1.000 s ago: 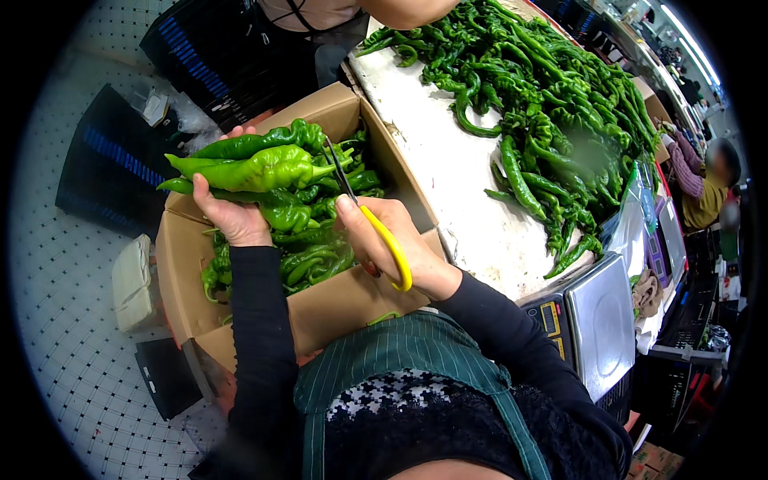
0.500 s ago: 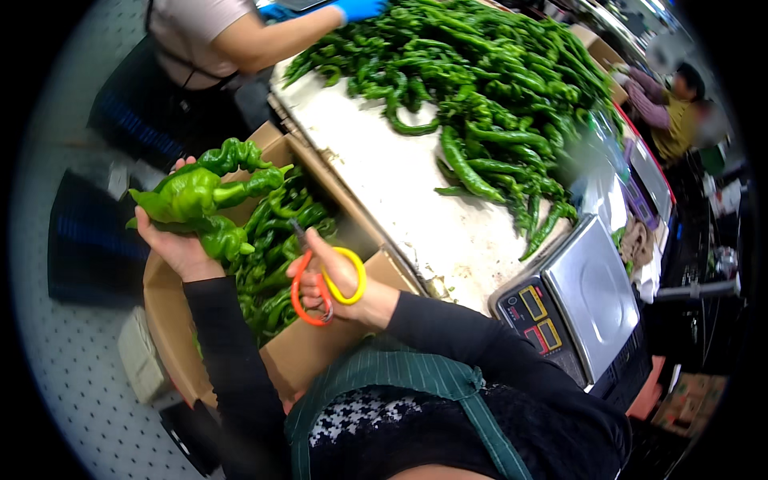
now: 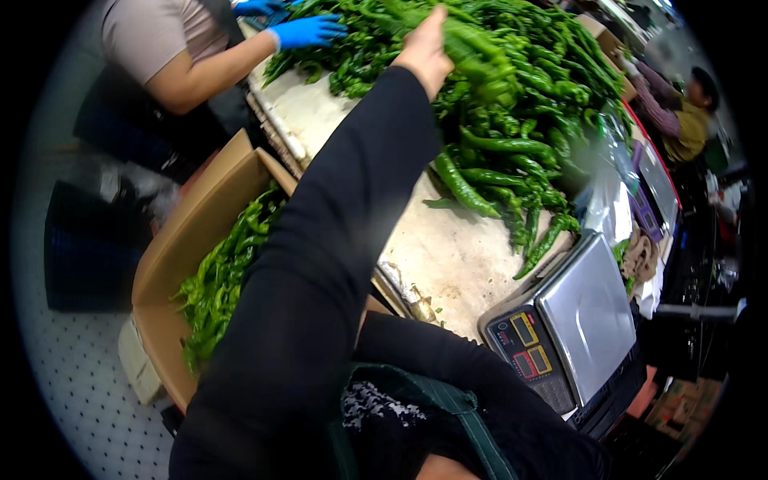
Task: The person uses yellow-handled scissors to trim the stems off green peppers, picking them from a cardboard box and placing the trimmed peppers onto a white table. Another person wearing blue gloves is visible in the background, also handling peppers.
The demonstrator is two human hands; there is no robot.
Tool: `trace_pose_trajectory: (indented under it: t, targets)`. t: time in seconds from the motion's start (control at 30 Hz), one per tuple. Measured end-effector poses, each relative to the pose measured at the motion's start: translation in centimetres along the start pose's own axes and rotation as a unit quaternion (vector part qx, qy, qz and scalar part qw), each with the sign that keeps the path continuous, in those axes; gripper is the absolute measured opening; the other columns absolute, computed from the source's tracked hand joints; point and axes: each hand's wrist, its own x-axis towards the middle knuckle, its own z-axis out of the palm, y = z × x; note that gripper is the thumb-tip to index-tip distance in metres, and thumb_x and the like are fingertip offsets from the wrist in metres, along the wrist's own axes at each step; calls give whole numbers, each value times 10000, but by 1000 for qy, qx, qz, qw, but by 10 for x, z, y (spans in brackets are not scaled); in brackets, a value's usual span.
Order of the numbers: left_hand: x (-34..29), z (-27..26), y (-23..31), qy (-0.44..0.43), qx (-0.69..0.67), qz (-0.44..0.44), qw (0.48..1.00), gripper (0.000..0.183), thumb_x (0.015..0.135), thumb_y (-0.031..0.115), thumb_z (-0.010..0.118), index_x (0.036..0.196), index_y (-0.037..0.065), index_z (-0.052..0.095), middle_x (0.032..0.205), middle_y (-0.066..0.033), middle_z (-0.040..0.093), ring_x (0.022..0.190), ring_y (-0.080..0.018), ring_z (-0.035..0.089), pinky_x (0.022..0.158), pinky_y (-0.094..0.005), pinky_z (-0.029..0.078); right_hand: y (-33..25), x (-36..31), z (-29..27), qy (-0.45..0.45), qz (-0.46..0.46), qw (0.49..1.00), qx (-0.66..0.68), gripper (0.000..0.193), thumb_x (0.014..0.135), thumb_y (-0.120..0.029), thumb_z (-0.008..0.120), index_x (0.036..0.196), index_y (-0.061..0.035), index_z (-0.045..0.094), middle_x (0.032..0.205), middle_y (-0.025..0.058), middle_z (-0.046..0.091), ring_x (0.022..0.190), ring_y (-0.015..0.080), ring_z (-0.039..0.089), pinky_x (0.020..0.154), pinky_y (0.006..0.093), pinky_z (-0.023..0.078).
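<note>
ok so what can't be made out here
All in the head view:
Right hand, and anything in it: hidden behind the left sleeve.
Green peppers at the left hand: motion-blurred, so held or released is unclear.
Cardboard box: right part covered by that sleeve.
Nearby co-worker: head cut off by the top edge.

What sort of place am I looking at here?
It looks like a produce sorting or packing room: green peppers lie heaped on a white-topped table, a cardboard box beside it holds more, and a scale sits near the table's edge.
</note>
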Motion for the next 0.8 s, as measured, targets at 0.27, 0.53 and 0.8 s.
trace_pose_trajectory:
  t: [0.27,0.53,0.8]
  targets:
    - [-59,-107,155,-278,264,23,923,411,918,125,615,1290,-4,495,1209,-111,570,1124,-209,572,969,-341,466,-18,3,16,44,-34,997,-44,610,929,-608,454,916,-9,573,520,4,381,459,126,336,484,277,293]
    - [-274,-363,218,48,703,-58,707,569,828,233,723,1301,-1,510,1159,-139,631,1078,-214,598,937,-318,467,-57,-23,10,-61,-90,992,-58,559,1011,-489,340,1003,2,604,584,-8,395,526,136,367,550,280,339]
    - [-273,-390,134,66,810,85,576,887,717,199,793,1439,24,309,1376,-245,450,1260,-368,454,1064,-417,363,-56,-15,13,-18,-68,997,-36,536,1009,-466,372,983,13,610,596,-3,404,553,141,415,552,279,367]
